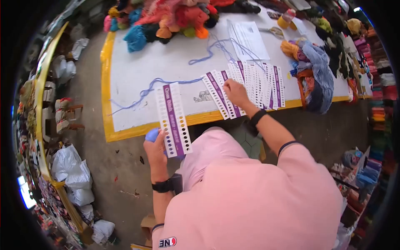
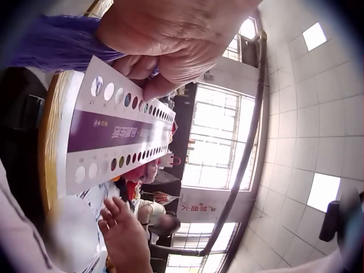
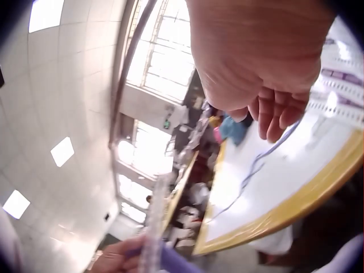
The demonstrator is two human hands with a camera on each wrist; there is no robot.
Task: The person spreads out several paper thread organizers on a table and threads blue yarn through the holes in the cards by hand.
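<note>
My left hand point(image 1: 155, 153) pinches a white-and-purple card with rows of round holes point(image 1: 171, 121) near its lower end, raised in front of the table edge. Bundled blue-violet yarn point(image 1: 152, 134) is in the same hand; in the left wrist view the yarn point(image 2: 57, 42) hangs beside the card point(image 2: 119, 128). Over the fanned cards point(image 1: 217, 96) on the table is my right hand point(image 1: 236, 92), its fingers loosely bent in the right wrist view point(image 3: 261, 62) with nothing visible between them. Whether its fingertips touch a card, I cannot tell.
Loose blue strands point(image 1: 156, 85) cross the white table, which has a yellow taped edge point(image 1: 125, 135). Colourful yarn point(image 1: 175, 18) is piled at the back, and blue and orange skeins point(image 1: 318, 62) lie at right. Scissors point(image 1: 276, 32) and a printed sheet point(image 1: 249, 39) lie behind the cards.
</note>
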